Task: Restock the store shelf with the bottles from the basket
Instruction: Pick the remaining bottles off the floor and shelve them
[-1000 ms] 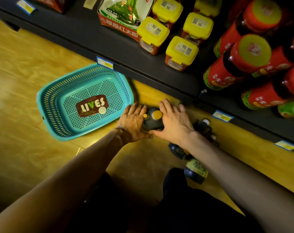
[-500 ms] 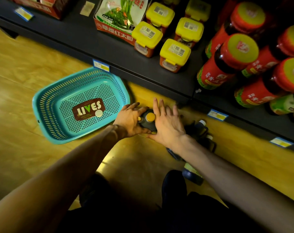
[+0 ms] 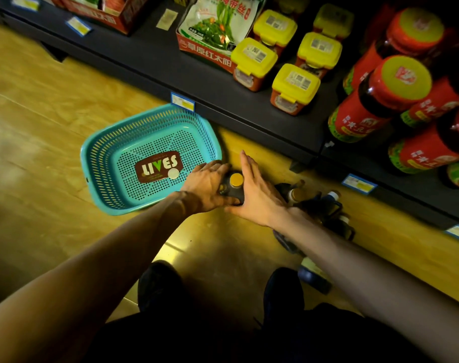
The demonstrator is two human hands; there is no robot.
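A dark bottle with a yellow cap (image 3: pixel 235 180) stands on the wooden floor just right of the teal basket (image 3: pixel 97 155). My left hand (image 3: pixel 206 187) wraps its fingers and thumb round the bottle's left side. My right hand (image 3: pixel 257 191) presses against its right side with straight fingers pointing at the shelf. The basket holds only a "LIVES" label. Several more dark bottles (image 3: pixel 315 205) lie on the floor behind my right wrist, partly hidden by the arm. The dark lower shelf (image 3: pixel 218 85) runs across the top.
On the shelf stand yellow-lidded tubs (image 3: pixel 295 87), large red-labelled bottles (image 3: pixel 380 100) to the right and a red carton with a green packet (image 3: pixel 218 24). Price tags (image 3: pixel 182 100) line the shelf edge. My knees and shoes (image 3: pixel 157 284) are below.
Both hands stay on the yellow-capped bottle. My left fingers have closed further round it, and my right fingers have drawn together.
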